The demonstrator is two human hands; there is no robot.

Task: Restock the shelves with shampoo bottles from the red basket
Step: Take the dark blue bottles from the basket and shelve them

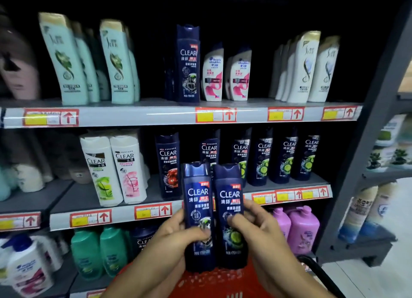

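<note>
Shampoo bottles: left hand fingers gripping charcoal bottle, right hand gripping lime bottle, above red basket; neither shelved yet

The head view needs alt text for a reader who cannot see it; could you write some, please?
Two hands each hold a dark blue shampoo bottle upright, left hand on one bottle, right hand on the other, above a red basket, facing stocked shelves.
</note>
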